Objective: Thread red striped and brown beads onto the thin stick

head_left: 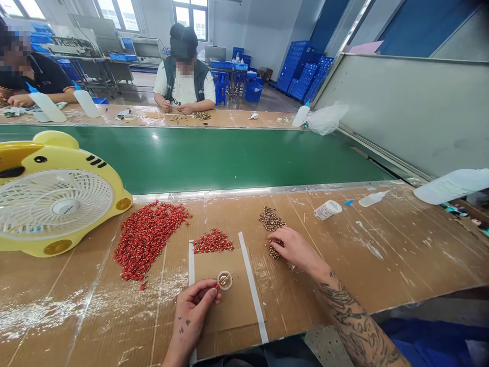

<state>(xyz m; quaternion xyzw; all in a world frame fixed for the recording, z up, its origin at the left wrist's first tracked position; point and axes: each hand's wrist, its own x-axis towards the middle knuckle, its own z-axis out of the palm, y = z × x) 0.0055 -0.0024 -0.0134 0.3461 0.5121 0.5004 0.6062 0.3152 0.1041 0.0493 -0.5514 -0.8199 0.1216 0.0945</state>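
Our left hand [193,316] works near the front edge of the tabletop [344,255], with its fingers [202,291] closed in a narrow pinch on a red bead [217,287]. The bead is just beside a small round cup [224,280], and what the cup holds is too small to tell. The cup stands on a cardboard sheet [237,311] lying between two white strips [252,290], one on each side.

Our right hand [294,250] lies open and palm down, its fingers resting on a pile of speckled brown beads [271,219] right of the cardboard sheet, with no pinch showing. Just above the sheet sits a small heap of red beads [212,241], and further left lies a much larger spread of red beads [147,239]. A yellow desk fan [49,199] tilts back at the left edge of the tabletop.

Towards the right edge stand a white tub [327,210], a small squeeze bottle [372,199] and a large white bottle [451,186], lying on its side. Beyond the back edge runs a green conveyor belt [191,158]. Across it, a co-worker [183,76] sits at a matching bench, with both hands working over small heaps of beads [202,115].
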